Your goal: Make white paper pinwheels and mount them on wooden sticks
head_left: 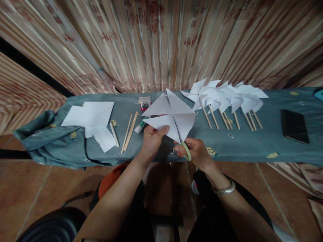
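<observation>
Head view: your left hand point(152, 140) pinches partly slit paper point(176, 106), your right hand point(196, 149) grips scissors point(186, 151); assembled pinwheels point(228, 95) lie upper right, plain sheets point(98, 112) at left.

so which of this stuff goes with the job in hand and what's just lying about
Likely part of it: slit paper sheet, green-handled scissors, wooden sticks, white paper pinwheels, loose white sheets, box of small metal pieces.
Probably just lying about: dark phone, perhaps the white pen and small tube.

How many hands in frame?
2: the left hand is on the paper, low centre; the right hand is just right of it, on the scissors.
</observation>
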### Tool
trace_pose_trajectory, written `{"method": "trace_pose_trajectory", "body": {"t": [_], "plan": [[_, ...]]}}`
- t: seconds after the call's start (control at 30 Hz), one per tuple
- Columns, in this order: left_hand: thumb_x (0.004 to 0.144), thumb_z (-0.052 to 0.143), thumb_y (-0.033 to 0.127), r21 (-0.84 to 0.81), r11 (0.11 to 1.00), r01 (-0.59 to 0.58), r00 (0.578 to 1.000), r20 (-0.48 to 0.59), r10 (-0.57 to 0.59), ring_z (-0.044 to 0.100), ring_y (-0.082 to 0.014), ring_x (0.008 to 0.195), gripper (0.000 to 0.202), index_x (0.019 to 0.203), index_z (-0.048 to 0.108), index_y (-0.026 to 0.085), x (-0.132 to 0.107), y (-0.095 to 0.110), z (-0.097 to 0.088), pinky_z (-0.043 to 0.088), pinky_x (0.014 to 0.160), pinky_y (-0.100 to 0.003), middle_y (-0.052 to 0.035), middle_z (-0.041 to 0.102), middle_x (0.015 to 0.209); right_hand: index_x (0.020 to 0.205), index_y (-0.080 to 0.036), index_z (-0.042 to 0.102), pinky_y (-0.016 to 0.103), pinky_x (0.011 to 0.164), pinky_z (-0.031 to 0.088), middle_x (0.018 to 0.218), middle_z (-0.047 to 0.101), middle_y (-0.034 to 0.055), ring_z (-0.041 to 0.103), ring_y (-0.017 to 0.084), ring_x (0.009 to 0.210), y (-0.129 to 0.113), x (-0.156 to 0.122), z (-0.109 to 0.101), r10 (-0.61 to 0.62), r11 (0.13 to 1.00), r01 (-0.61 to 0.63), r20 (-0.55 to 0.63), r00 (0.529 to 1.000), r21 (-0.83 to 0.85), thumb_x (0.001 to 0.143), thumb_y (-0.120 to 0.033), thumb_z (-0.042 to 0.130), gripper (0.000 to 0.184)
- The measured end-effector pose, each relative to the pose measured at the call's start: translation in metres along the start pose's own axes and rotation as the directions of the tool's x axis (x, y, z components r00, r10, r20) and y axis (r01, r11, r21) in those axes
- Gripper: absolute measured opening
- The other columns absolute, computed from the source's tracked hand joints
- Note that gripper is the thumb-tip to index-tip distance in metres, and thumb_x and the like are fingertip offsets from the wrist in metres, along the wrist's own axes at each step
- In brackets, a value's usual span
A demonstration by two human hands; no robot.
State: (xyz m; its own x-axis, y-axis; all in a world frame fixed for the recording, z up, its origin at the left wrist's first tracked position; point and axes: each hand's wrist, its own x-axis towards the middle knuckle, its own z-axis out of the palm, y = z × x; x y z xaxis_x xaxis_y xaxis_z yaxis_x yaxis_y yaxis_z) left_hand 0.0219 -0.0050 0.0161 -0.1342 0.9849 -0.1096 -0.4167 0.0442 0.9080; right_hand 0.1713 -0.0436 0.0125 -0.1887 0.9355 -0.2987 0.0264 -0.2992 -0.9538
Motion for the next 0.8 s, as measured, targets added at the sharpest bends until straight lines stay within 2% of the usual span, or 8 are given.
{"method": "trace_pose_trajectory", "body": {"t": [0.17, 0.27, 0.37, 0.5, 0.6, 0.67, 0.73, 0.8], "plan": [[0.057, 0.079, 0.022, 0.019, 1.000, -0.008, 1.000, -0.018, 0.008, 0.065, -0.0169, 0.075, 0.028, 0.084, 0.070, 0.020, 0.003, 0.008, -0.003, 0.050, 0.079, -0.031, -0.0005, 0.073, 0.080, 0.086, -0.017, 0.067, 0.025, 0.054, 0.047, 0.064, 0.065, -0.0001, 0.060, 0.013, 0.058, -0.001, -0.003, -0.007, 0.071, 0.997, -0.066, 0.132, 0.989, -0.037, 0.061, -0.054, 0.081, 0.047], [0.055, 0.079, 0.020, -0.026, 0.999, -0.028, 0.999, -0.021, 0.027, 0.066, -0.0174, 0.078, 0.038, 0.093, 0.070, 0.021, 0.009, 0.015, -0.009, 0.049, 0.080, -0.031, -0.0002, 0.073, 0.083, 0.086, -0.017, 0.066, 0.023, 0.055, 0.046, 0.065, 0.064, -0.0007, 0.059, 0.012, 0.060, -0.004, -0.007, -0.017, 0.138, 0.988, -0.116, 0.243, 0.960, -0.102, 0.063, -0.054, 0.081, 0.046], [0.054, 0.079, 0.018, -0.067, 0.997, -0.025, 1.000, -0.007, 0.025, 0.067, -0.0179, 0.078, 0.040, 0.092, 0.070, 0.020, 0.015, 0.022, -0.016, 0.048, 0.078, -0.031, 0.0004, 0.072, 0.079, 0.090, -0.016, 0.066, 0.024, 0.055, 0.044, 0.066, 0.065, 0.0000, 0.057, 0.012, 0.059, -0.008, -0.012, -0.034, 0.181, 0.980, -0.143, 0.337, 0.924, -0.136, 0.061, -0.058, 0.081, 0.054], [0.050, 0.079, 0.014, -0.112, 0.994, 0.009, 0.999, 0.032, -0.006, 0.068, -0.0186, 0.078, 0.037, 0.085, 0.069, 0.020, 0.020, 0.031, -0.023, 0.050, 0.078, -0.031, 0.0012, 0.071, 0.074, 0.092, -0.016, 0.067, 0.026, 0.057, 0.047, 0.067, 0.067, 0.0023, 0.059, 0.014, 0.059, -0.015, -0.016, -0.059, 0.150, 0.987, -0.120, 0.341, 0.928, -0.108, 0.058, -0.068, 0.078, 0.064], [0.049, 0.076, 0.013, -0.114, 0.991, 0.070, 0.996, 0.069, -0.062, 0.069, -0.0190, 0.078, 0.034, 0.082, 0.070, 0.019, 0.018, 0.033, -0.024, 0.051, 0.079, -0.031, 0.0011, 0.072, 0.073, 0.092, -0.016, 0.069, 0.025, 0.055, 0.045, 0.068, 0.068, 0.0037, 0.058, 0.013, 0.059, -0.018, -0.015, -0.074, 0.081, 0.992, -0.055, 0.245, 0.966, -0.112, 0.062, -0.068, 0.076, 0.061], [0.048, 0.075, 0.013, -0.097, 0.988, 0.118, 0.991, 0.081, -0.110, 0.069, -0.0198, 0.078, 0.031, 0.079, 0.070, 0.018, 0.015, 0.034, -0.023, 0.052, 0.080, -0.032, 0.0006, 0.072, 0.071, 0.091, -0.017, 0.069, 0.024, 0.053, 0.043, 0.070, 0.069, 0.0035, 0.057, 0.013, 0.059, -0.017, -0.010, -0.081, -0.011, 0.996, 0.015, 0.049, 0.999, -0.091, 0.064, -0.066, 0.076, 0.056], [0.047, 0.074, 0.014, -0.075, 0.984, 0.164, 0.984, 0.089, -0.157, 0.069, -0.0212, 0.080, 0.030, 0.076, 0.069, 0.017, 0.010, 0.033, -0.020, 0.053, 0.081, -0.033, -0.0001, 0.072, 0.070, 0.092, -0.019, 0.069, 0.023, 0.053, 0.042, 0.073, 0.070, 0.0034, 0.058, 0.013, 0.062, -0.014, -0.004, -0.084, -0.093, 0.995, 0.086, -0.169, 0.981, -0.050, 0.065, -0.063, 0.076, 0.052], [0.046, 0.073, 0.014, -0.058, 0.978, 0.202, 0.975, 0.102, -0.196, 0.070, -0.0231, 0.083, 0.029, 0.075, 0.068, 0.017, 0.005, 0.032, -0.017, 0.054, 0.081, -0.034, -0.0007, 0.072, 0.071, 0.094, -0.020, 0.069, 0.024, 0.056, 0.043, 0.076, 0.070, 0.0032, 0.059, 0.014, 0.065, -0.009, 0.001, -0.085, -0.138, 0.990, 0.137, -0.284, 0.949, -0.021, 0.067, -0.062, 0.076, 0.051]]}}
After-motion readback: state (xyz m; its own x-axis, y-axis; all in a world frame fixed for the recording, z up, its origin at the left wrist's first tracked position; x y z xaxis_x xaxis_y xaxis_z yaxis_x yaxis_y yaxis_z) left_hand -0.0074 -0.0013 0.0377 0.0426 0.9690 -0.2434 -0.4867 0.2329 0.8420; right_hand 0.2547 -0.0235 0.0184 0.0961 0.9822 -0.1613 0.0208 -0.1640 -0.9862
